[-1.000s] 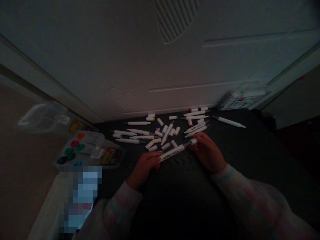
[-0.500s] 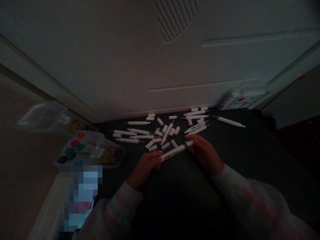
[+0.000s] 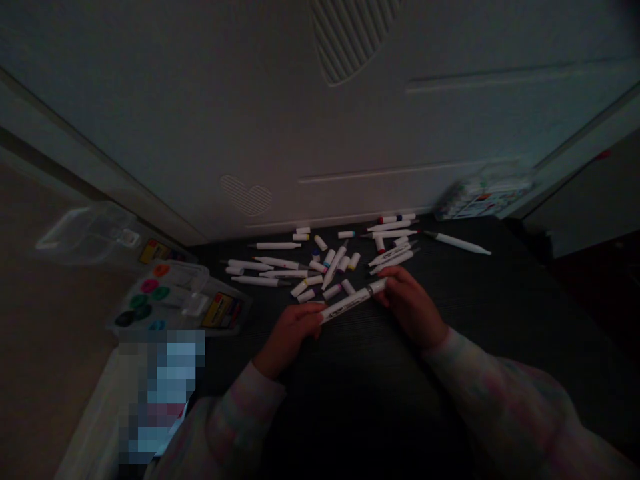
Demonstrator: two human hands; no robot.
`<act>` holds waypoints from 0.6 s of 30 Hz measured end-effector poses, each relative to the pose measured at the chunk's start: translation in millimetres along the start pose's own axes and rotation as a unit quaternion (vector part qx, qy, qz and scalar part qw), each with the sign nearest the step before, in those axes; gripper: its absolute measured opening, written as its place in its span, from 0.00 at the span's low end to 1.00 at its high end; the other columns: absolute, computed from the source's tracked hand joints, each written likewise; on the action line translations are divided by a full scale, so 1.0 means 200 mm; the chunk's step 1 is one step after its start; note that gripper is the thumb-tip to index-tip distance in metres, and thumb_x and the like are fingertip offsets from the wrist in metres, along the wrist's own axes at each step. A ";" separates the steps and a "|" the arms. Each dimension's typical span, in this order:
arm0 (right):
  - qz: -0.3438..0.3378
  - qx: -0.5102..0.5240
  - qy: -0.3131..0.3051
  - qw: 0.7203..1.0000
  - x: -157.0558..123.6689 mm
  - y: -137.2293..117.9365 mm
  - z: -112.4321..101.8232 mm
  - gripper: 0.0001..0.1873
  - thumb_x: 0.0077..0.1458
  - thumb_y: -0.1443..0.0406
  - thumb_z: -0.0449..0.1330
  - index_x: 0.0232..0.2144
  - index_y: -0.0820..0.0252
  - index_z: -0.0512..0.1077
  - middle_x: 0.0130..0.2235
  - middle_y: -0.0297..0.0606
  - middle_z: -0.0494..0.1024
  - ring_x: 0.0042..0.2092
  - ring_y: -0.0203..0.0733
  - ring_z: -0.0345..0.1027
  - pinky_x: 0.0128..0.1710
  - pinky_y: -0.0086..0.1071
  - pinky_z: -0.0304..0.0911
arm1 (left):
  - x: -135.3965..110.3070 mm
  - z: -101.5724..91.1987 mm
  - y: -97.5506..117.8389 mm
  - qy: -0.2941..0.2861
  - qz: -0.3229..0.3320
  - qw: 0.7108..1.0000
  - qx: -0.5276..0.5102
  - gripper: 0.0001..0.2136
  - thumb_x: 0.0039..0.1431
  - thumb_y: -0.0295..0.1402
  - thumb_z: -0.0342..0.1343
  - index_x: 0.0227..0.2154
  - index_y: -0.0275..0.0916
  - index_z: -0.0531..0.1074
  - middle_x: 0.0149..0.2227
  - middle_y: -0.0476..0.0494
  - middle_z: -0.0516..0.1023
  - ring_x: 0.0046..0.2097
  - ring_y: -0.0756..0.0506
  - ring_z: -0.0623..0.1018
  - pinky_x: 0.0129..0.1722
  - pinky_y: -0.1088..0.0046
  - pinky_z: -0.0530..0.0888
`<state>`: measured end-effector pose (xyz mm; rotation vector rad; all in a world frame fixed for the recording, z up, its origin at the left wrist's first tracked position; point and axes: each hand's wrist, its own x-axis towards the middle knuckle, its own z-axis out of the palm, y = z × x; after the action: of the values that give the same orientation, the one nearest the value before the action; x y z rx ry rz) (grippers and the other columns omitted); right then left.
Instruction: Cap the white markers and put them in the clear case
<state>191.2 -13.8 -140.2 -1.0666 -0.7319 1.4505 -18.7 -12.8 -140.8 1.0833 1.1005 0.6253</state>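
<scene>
My left hand (image 3: 295,328) is closed round one end of a white marker (image 3: 346,305), which slants up to the right over the dark table. My right hand (image 3: 411,301) pinches a white cap (image 3: 379,287) at the marker's other end. A thin dark band shows between cap and barrel; how firmly the cap sits I cannot tell. Just beyond my hands lie several uncapped white markers (image 3: 281,263) and several loose caps (image 3: 343,265) with coloured ends. One uncapped marker (image 3: 461,243) rests apart at the right.
A clear plastic case (image 3: 197,319) with markers in it stands at the left, its clear lid (image 3: 93,233) behind it. Against the white panel (image 3: 350,147) at the back right leans a filled clear pack (image 3: 485,197). A lit, blurred-out screen (image 3: 173,380) lies at the lower left.
The cap in my right hand has moved closer to the marker's barrel, narrowing the dark gap. My left hand and the loose markers have stayed in place.
</scene>
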 end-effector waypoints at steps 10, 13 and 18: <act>0.002 -0.036 -0.005 0.999 0.01 0.01 -0.02 0.08 0.44 0.61 0.61 0.27 0.58 0.68 0.18 0.28 0.65 0.22 0.33 0.54 0.24 0.29 0.48 | -0.01 0.01 0.02 -0.002 0.007 1.000 0.021 0.15 0.45 0.39 0.52 0.29 0.33 0.74 0.16 0.52 0.63 0.22 0.52 0.61 0.23 0.75 0.54; 0.002 -0.028 -0.008 1.000 0.01 0.01 -0.02 0.08 0.45 0.61 0.61 0.28 0.58 0.68 0.19 0.28 0.66 0.22 0.33 0.54 0.24 0.29 0.48 | 0.00 0.01 0.01 -0.004 0.012 1.000 0.013 0.15 0.45 0.39 0.52 0.29 0.33 0.74 0.16 0.53 0.63 0.21 0.53 0.60 0.23 0.75 0.54; -0.002 -0.009 -0.010 1.000 0.01 0.01 -0.01 0.10 0.45 0.58 0.60 0.26 0.59 0.69 0.18 0.29 0.66 0.22 0.33 0.55 0.24 0.29 0.49 | 0.00 0.01 0.01 0.010 -0.008 1.000 -0.010 0.17 0.44 0.39 0.53 0.35 0.33 0.74 0.17 0.52 0.64 0.22 0.52 0.62 0.23 0.76 0.55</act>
<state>192.9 -12.7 -142.8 -1.0650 -0.7619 1.4554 -17.1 -13.4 -139.0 1.0517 1.1176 0.6345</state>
